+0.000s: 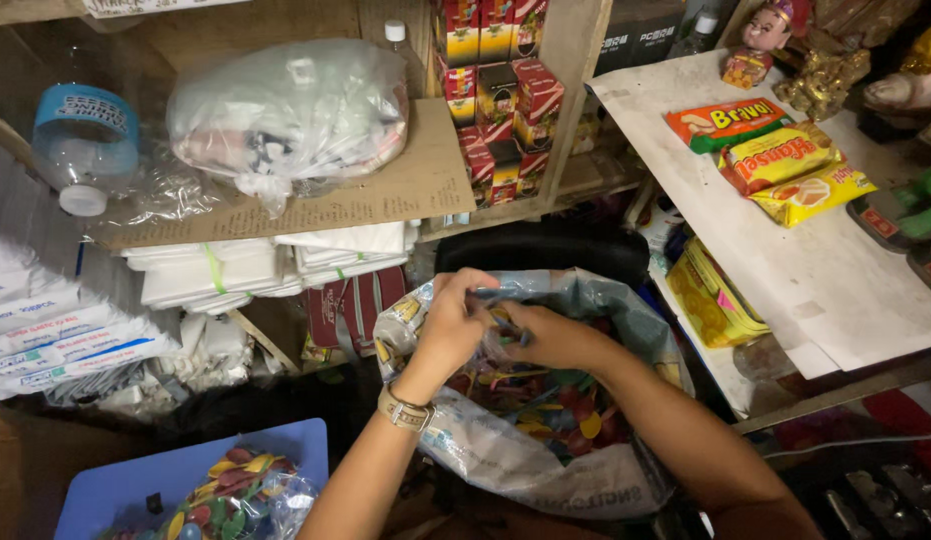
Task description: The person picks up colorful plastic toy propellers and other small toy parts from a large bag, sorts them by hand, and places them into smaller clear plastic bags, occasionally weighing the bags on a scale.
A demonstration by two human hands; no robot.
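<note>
While both hands (left hand (453, 322), right hand (545, 335)) pinch its rim, the sack (530, 455) stands mouth upward.

Both hands (500, 325) in big plastic bag (505, 455) w/ colourful balloons (555, 405)

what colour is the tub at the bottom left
Blue tub, holding small multicoloured pieces; the head view shows it clearly.

Blue tub (115, 485); red, yellow, green balloons (555, 400).
</note>
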